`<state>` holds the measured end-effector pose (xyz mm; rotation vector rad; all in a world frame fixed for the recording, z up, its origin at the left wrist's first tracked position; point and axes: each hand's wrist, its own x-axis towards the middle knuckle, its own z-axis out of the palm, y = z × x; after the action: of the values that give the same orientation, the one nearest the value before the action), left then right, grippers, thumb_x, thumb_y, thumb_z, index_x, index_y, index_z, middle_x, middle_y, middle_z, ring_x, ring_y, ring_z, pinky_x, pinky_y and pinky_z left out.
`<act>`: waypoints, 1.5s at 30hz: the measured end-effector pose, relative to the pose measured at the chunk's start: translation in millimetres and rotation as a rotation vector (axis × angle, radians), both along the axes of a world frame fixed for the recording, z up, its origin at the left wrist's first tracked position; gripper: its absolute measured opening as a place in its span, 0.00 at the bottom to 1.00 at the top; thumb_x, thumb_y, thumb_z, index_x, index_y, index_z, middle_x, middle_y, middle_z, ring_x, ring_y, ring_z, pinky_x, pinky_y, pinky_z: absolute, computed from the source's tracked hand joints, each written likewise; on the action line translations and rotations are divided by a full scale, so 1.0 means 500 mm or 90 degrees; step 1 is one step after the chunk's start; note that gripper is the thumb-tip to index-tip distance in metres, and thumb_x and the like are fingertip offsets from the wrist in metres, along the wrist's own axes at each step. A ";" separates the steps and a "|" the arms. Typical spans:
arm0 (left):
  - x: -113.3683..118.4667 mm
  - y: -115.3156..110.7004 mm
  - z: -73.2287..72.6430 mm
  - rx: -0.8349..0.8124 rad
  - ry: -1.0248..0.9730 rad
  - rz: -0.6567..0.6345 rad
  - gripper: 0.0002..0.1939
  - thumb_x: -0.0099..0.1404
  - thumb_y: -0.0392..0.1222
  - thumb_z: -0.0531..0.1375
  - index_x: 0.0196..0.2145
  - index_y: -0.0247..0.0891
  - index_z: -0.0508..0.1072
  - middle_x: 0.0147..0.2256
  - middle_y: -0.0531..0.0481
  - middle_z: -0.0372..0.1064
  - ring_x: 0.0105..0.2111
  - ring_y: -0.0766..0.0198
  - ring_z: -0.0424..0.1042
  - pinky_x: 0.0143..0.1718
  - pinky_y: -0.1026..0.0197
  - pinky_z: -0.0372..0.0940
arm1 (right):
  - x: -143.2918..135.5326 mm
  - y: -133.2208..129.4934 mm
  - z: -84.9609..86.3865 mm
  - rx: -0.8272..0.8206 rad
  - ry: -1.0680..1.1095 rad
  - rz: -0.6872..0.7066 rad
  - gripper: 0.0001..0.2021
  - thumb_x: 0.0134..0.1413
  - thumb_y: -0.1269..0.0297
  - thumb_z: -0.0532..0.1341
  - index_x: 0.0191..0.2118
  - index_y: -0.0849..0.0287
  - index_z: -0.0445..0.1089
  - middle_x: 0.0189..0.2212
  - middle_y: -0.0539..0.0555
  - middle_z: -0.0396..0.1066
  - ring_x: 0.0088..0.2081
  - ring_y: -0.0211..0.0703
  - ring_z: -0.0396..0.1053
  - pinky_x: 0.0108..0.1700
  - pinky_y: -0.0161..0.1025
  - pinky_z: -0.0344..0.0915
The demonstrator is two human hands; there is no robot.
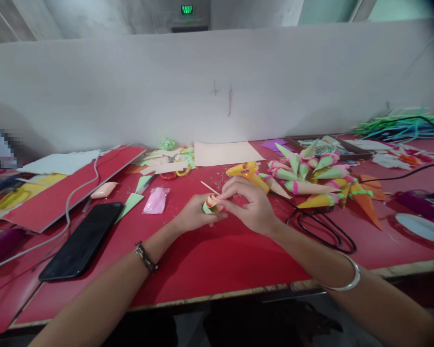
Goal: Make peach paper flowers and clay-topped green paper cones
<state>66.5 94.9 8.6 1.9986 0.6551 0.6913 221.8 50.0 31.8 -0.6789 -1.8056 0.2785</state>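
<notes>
Green exit sign [187, 9] at 12 o'clock, lettering too blurred to be read. A small rolled paper cone [211, 204], green with orange and white bands, is pinched by the left hand [195, 217] over the red tabletop [217, 270]; a thin wooden stick [209, 187] at its tip is pinched by the right hand [248, 205]. Yellow plastic glue gun [246, 172] just beyond at 1 o'clock; glossy black phone [83, 239] lies flat at 9 o'clock.

Bare red table [210, 270] between the hands and the near edge: open passage. Left side blocked by black phone [81, 240] and grey cable [77, 195]; pink packet [156, 200] sits just beyond. Right side crowded: black cord loop [320, 230] near right hand [251, 205], yellow glue gun [248, 173] just behind it, paper cones [311, 176] heaped farther right. White wall [217, 96] closes the back.
</notes>
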 end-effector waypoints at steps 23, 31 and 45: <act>-0.015 0.009 -0.001 -0.202 -0.104 -0.179 0.23 0.51 0.60 0.58 0.23 0.33 0.64 0.20 0.55 0.61 0.21 0.72 0.61 0.24 0.68 0.57 | 0.002 0.015 -0.023 -0.188 -0.059 0.137 0.24 0.45 0.60 0.62 0.49 0.59 0.59 0.42 0.56 0.62 0.43 0.43 0.63 0.46 0.42 0.63; -0.023 0.016 -0.014 -0.317 -0.034 -0.346 0.34 0.50 0.71 0.46 0.19 0.34 0.68 0.12 0.53 0.57 0.14 0.70 0.57 0.19 0.65 0.54 | -0.005 0.005 -0.020 -0.300 0.076 0.220 0.19 0.52 0.63 0.56 0.52 0.51 0.58 0.44 0.53 0.63 0.44 0.39 0.63 0.48 0.41 0.62; -0.028 0.020 -0.016 -0.336 -0.054 -0.222 0.35 0.47 0.73 0.46 0.25 0.33 0.67 0.09 0.56 0.57 0.07 0.73 0.52 0.09 0.68 0.44 | -0.012 0.024 -0.024 -0.287 0.044 0.157 0.15 0.49 0.61 0.59 0.45 0.53 0.64 0.38 0.52 0.64 0.40 0.39 0.65 0.44 0.39 0.62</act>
<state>52.3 104.8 0.7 1.5275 0.3714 0.3428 215.8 62.2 20.0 -0.7439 -1.7741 0.8836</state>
